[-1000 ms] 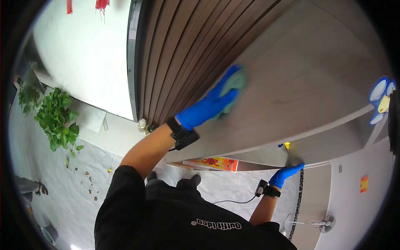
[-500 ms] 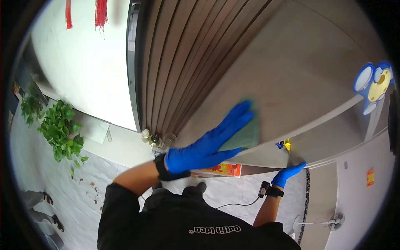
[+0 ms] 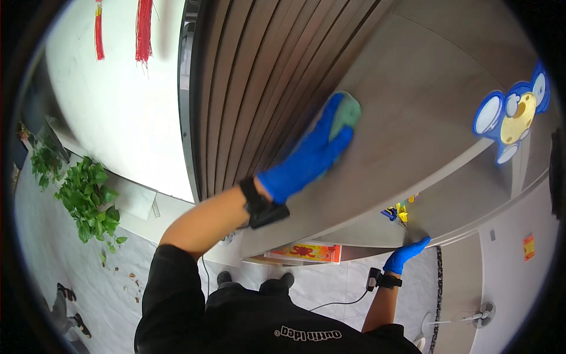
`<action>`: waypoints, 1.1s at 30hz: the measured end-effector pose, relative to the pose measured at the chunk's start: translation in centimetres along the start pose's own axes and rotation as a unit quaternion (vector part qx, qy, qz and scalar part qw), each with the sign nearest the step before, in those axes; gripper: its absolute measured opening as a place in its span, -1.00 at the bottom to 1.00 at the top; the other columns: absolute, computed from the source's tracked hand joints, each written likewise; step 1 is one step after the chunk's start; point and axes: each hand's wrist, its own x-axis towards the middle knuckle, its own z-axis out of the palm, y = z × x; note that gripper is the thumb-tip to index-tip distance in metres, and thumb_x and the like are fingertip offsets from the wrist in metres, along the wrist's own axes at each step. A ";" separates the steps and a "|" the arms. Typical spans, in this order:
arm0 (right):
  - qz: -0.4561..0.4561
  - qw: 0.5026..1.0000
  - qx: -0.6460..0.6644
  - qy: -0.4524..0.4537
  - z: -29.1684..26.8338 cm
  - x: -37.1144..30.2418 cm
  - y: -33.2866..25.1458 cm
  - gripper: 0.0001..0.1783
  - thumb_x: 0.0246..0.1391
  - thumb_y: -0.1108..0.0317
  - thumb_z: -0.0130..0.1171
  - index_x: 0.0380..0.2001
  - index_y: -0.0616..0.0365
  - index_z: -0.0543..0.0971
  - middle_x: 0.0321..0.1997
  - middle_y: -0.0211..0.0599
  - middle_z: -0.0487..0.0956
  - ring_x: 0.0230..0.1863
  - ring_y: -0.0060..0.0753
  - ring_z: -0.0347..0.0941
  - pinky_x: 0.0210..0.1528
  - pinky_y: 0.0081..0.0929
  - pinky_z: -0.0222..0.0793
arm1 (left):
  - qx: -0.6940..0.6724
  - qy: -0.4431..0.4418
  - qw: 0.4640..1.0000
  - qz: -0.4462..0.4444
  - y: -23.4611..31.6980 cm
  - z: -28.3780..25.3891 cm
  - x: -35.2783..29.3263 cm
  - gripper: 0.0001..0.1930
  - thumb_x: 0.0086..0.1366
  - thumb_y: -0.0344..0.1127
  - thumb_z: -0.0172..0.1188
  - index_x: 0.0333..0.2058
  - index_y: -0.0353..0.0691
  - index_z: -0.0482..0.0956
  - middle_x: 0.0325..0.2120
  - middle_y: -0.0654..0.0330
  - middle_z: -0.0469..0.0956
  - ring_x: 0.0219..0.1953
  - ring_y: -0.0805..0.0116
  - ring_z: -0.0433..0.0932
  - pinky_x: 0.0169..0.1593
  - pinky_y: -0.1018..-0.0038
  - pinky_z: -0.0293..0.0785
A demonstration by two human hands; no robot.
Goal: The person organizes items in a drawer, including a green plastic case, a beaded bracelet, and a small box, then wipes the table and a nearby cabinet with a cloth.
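Observation:
My left hand [image 3: 309,156], in a blue glove, presses a folded green cloth [image 3: 348,115] against the brownish-grey panel [image 3: 407,112], close to where the ribbed brown slats [image 3: 247,100] begin. Part of the cloth shows past the fingers; the rest is hidden under the palm. Lower right, my right hand [image 3: 405,255], also blue-gloved, rests at the front edge of a grey shelf [image 3: 466,200] with its fingers stretched out along it. I see nothing held in it. Both wrists carry black bands with small devices.
A blue-and-yellow cartoon cut-out [image 3: 516,121] stands at the panel's right. Small blue and yellow objects [image 3: 398,212] sit on the shelf, above a red-orange printed sheet [image 3: 306,252]. A leafy plant [image 3: 88,197], another person's feet [image 3: 79,321] and a white fan [image 3: 484,314] are farther off.
My left hand has moved up and slightly left across the panel with the cloth, toward the slats. My right hand stays at the shelf edge. The view has shifted a little.

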 end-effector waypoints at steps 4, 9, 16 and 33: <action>0.002 1.000 -0.008 -0.003 1.4 -1.6 -2.1 -0.36 0.36 0.00 -0.32 0.29 0.27 0.18 0.30 -0.17 0.26 0.27 -0.21 0.21 0.35 -0.24 0.05 | 0.019 -0.029 0.985 0.169 4.7 0.1 -1.2 -0.30 0.34 -0.37 0.04 0.36 -0.23 -0.12 0.37 -0.02 -0.09 0.42 0.15 -0.12 0.39 0.35 -0.17; 0.004 1.000 0.021 0.015 0.4 -0.4 -0.3 -0.40 0.36 0.02 -0.31 0.25 0.27 0.23 0.27 -0.19 0.29 0.24 -0.24 0.23 0.33 -0.26 0.08 | -0.048 -0.044 0.970 0.236 5.3 -0.1 3.4 -0.32 0.35 -0.39 0.03 0.36 -0.21 -0.09 0.36 0.00 -0.05 0.40 0.14 -0.06 0.38 0.34 -0.10; -0.026 0.998 -0.045 0.040 0.7 -1.4 -0.7 -0.40 0.35 0.00 -0.30 0.24 0.25 0.25 0.27 -0.20 0.29 0.24 -0.25 0.22 0.33 -0.26 0.09 | -0.138 -0.041 0.968 0.205 6.7 -0.8 11.9 -0.33 0.38 -0.11 0.02 0.34 -0.20 -0.02 0.24 -0.01 0.22 0.31 0.18 0.18 0.29 0.36 0.13; -0.017 1.000 -0.002 0.023 -0.1 -0.1 0.9 -0.38 0.36 0.00 -0.31 0.27 0.25 0.21 0.29 -0.18 0.27 0.26 -0.23 0.21 0.35 -0.24 0.05 | -0.175 -0.037 0.983 0.035 3.3 -1.3 12.1 -0.30 0.38 0.01 -0.03 0.34 -0.23 -0.01 0.24 0.07 0.21 0.27 0.29 0.19 0.29 0.40 0.11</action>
